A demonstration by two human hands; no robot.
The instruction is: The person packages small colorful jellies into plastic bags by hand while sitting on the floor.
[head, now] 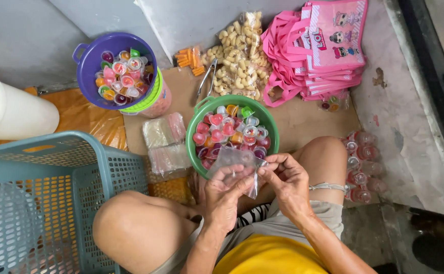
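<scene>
My left hand (223, 193) and my right hand (285, 178) both pinch a small clear plastic bag (234, 160), held over the near rim of a green bowl (194, 119). The bowl holds several small jelly cups (229, 129) with coloured fillings. I cannot tell whether the bag holds anything. My knees frame the bowl on both sides.
A purple bucket (87, 63) with more jelly cups stands at back left. A stack of clear bags (165, 142) lies left of the bowl. A teal basket (44, 198) is at left. Behind are a snack bag (240, 56), metal tongs (207, 76), pink tote bags (323, 45). Filled packs (361, 165) lie at right.
</scene>
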